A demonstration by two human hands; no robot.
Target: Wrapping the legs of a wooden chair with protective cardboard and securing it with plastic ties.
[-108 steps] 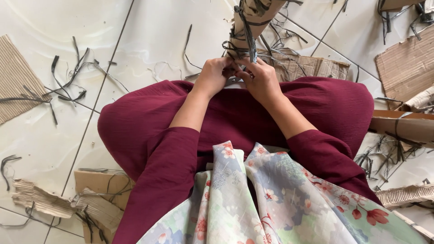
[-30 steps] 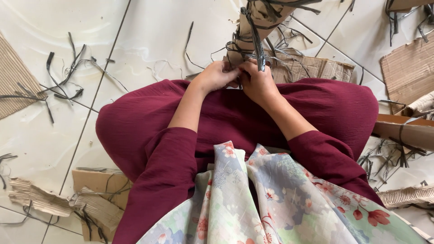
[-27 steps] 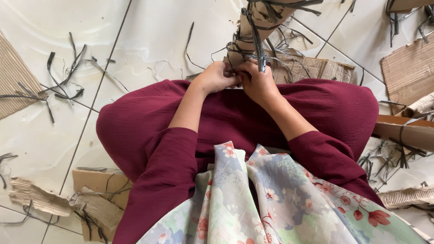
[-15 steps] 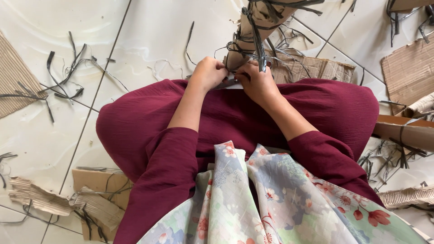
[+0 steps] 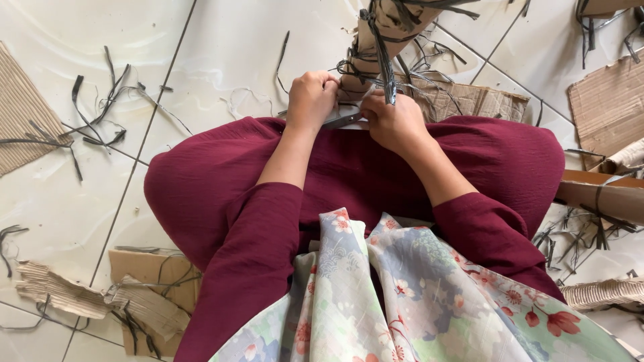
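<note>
We sit on a glossy white tile floor point(image 5: 221, 47), knees under maroon cloth. Our left hand point(image 5: 312, 100) is curled into a fist on grey metal scissors point(image 5: 343, 119) at the foot of a brown cardboard tube point(image 5: 376, 40) bound with dark, thin straps point(image 5: 384, 60). Our right hand point(image 5: 396, 121) is closed beside it, pinching a strap, touching the tube. Ribbed, torn cardboard scraps point(image 5: 607, 100) and curled strap offcuts point(image 5: 100, 107) lie scattered around.

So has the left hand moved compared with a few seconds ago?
Yes. The left hand has slid up the frame along the strap-wrapped cardboard roll, away from the right hand.
</note>
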